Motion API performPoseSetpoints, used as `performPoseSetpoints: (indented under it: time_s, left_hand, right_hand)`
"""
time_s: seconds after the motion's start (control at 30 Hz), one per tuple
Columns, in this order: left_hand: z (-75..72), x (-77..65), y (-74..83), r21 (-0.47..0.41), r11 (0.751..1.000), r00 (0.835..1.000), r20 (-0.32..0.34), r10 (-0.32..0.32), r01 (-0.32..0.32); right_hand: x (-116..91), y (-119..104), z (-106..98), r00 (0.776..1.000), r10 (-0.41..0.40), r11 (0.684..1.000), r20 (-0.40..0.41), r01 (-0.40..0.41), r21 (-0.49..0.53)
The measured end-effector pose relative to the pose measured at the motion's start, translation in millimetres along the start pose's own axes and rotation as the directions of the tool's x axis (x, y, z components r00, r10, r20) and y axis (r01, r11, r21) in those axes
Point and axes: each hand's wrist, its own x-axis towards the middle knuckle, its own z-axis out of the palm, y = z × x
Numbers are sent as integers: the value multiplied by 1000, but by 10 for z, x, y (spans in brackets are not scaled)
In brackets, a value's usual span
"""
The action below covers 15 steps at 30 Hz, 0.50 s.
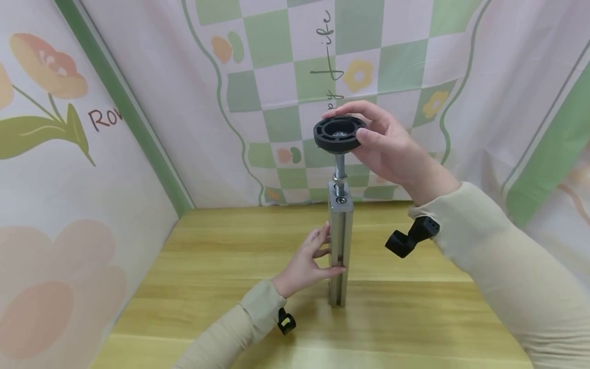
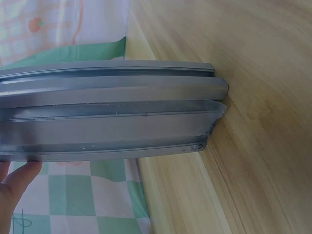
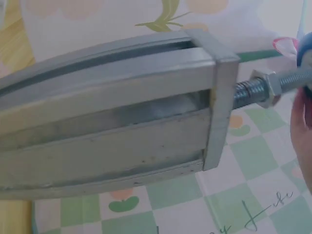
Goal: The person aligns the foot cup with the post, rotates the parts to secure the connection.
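Behind the metal profile [image 1: 341, 236] hangs a checkered cloth [image 1: 295, 77]

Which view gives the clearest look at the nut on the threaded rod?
The right wrist view: the nut shows large, with rod visible on both sides of it, apart from the end plate. The head view shows it small, between the black foot and that plate. The left wrist view doesn't show it.

bright, even light in the head view — both wrist views hazier, duller.
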Motion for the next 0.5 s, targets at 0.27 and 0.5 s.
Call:
performPoseSetpoints:
  time_s: [0.27,0.5]
  left_hand:
    - [-2,12,22,-4,1000,1000,-1,11,-11]
    - [2,3,22,4,1000,1000,2,-5,5]
  right_hand:
    - [-21,-23,200,930,-48,949,-364,-71,-306]
    - [-29,-27,327,856,-195,784,-479,-158,-600]
